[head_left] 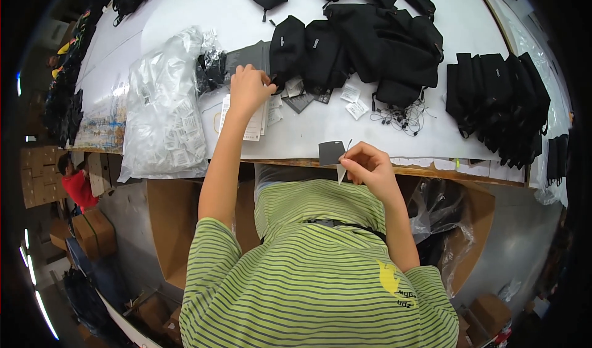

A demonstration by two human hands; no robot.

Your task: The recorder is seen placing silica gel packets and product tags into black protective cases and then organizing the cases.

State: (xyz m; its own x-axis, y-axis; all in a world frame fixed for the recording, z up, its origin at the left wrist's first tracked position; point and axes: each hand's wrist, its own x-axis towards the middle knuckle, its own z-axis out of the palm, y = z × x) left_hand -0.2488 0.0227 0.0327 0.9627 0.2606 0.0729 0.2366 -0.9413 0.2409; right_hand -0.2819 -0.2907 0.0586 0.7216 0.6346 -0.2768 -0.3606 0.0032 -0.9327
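Note:
My right hand point(369, 168) is in front of the table's near edge, its thumb and fingers pinching a small dark grey hang tag point(331, 153) with a thin dark string. A pale pointed piece hangs below those fingers. My left hand point(249, 90) reaches over stacked grey cards point(246, 56) and white printed sheets point(253, 128). Its fingers are bent together, with the thumb beside the lower corner of a black zip pouch point(287, 47); what they hold, if anything, is hidden. Loose white labels point(356, 109) and a tangle of black strings point(407, 118) lie to the right.
A clear plastic bag point(166, 110) of white labels stands left of my left arm. More black pouches point(388, 40) are heaped at the centre, with another row of pouches point(496, 98) at right. Below the table are open cardboard boxes point(169, 225). A person in red point(80, 184) is far left.

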